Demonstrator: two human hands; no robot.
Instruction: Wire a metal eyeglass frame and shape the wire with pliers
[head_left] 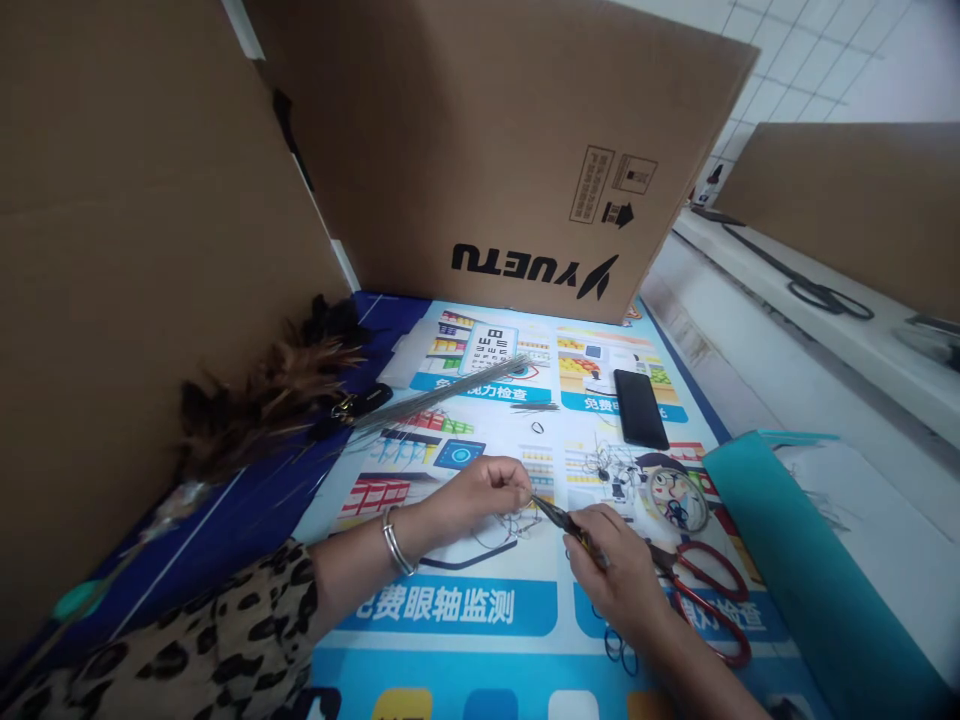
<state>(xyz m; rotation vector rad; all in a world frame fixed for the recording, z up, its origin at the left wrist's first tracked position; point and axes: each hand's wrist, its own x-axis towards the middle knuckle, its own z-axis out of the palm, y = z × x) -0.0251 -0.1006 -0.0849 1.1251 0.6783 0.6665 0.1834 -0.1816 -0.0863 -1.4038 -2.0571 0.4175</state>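
My left hand [496,487], with a silver bangle at the wrist, pinches the end of a thin wire [504,538] that loops loosely below the fingers. My right hand [619,570] is wrapped round a pair of needle-nose pliers [556,514]. The pliers' tips meet the wire right at my left fingertips; whether the jaws are fully closed is too small to tell. Scissors with red handles [711,552] lie partly under my right forearm. Beyond my hands a bundle of straight thin wires [459,388] rests on the printed mat [442,645].
A black phone [640,410], a small round dish [705,505] and tangled wire bits [604,462] lie to the right. Beside them stands a teal box [787,560]. Brown feathers [277,390] lie at left. Tall cardboard panels [465,130] wall off the back and left.
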